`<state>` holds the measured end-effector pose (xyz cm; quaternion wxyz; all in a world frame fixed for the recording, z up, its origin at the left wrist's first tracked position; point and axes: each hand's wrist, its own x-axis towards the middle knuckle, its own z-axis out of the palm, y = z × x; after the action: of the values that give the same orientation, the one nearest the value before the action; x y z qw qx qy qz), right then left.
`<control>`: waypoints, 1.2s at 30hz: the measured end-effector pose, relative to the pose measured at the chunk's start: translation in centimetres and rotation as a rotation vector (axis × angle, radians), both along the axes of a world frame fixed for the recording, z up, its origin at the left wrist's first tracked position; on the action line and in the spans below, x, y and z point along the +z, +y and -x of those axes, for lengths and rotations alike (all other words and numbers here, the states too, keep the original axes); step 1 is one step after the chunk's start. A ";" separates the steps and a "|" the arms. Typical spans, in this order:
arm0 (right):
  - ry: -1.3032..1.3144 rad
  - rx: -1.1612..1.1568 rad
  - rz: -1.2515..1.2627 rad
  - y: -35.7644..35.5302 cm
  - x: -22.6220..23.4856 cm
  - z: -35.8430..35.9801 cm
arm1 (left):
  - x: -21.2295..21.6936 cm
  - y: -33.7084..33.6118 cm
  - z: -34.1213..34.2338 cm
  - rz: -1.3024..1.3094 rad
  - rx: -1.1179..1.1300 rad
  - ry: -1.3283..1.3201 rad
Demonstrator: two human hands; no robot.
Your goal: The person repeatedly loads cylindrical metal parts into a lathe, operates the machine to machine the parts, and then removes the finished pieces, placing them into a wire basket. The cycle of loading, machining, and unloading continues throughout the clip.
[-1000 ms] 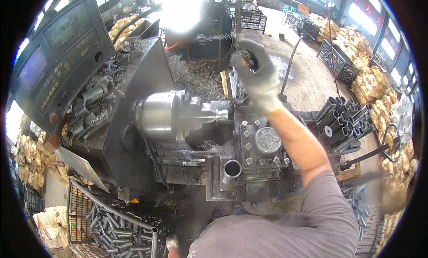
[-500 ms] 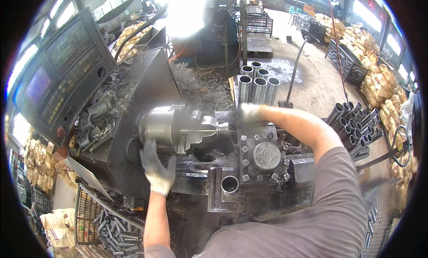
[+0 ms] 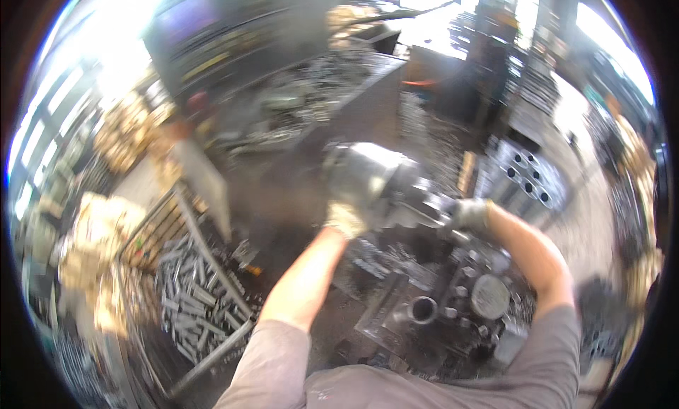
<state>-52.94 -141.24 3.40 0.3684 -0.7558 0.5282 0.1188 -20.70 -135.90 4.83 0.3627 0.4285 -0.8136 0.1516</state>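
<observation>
A lathe chuck (image 3: 371, 170), shiny and cylindrical with stepped jaws (image 3: 417, 200), sits in the middle of the view. My left hand (image 3: 348, 219), in a grey and cream glove, is against the chuck's near lower side; blur and the chuck hide how its fingers lie. At the outer end of the jaws, my gloved right hand (image 3: 467, 216) has its fingers curled at the short metal tube there, which the hand mostly covers. Below it stands the tool post (image 3: 490, 296) with its round cap and bolts. A short upright tube (image 3: 423, 310) rests on the slide beside the post.
A wire basket (image 3: 212, 257) of short metal tubes stands at lower left. Upright tubes (image 3: 527, 186) are grouped beyond the lathe. A control panel (image 3: 219, 48) and a chip-covered housing (image 3: 304, 101) rise at the upper left. Sacks (image 3: 99, 229) lie at the left.
The view has swung left, blurring the scene. My right hand has come from behind the tool post to the jaws' outer end. My left hand stays by the chuck, shifted along its underside.
</observation>
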 end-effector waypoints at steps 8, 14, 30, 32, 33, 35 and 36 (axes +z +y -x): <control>0.429 -0.024 0.457 6.9 4.5 5.4 | -7.7 -3.5 -1.2 0.097 0.101 0.174; 0.632 -0.332 0.971 16.9 10.9 -0.6 | -8.5 -3.6 -2.3 -0.133 0.027 0.172; -0.407 -0.588 0.247 36.0 -20.4 -13.8 | -17.9 24.0 -0.8 -1.778 -0.074 1.319; -0.541 -0.639 0.136 35.2 -15.1 -16.3 | -17.5 24.1 -2.3 -1.754 -0.279 1.669; -0.404 -0.838 -0.091 35.7 -12.3 -16.1 | -19.9 23.6 -2.8 -1.843 -0.436 1.765; -0.527 -0.705 -0.082 37.5 -12.2 -13.8 | -20.0 23.7 -3.1 -1.893 -0.389 1.842; -0.508 -0.661 -0.070 38.0 -11.6 -13.6 | -19.2 23.9 -2.8 -1.809 -0.321 2.034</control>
<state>-39.32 -103.24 -8.25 0.5308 -0.5378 0.6303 -0.1780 -17.92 -111.96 -14.40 0.4042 0.3367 -0.0455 -0.8492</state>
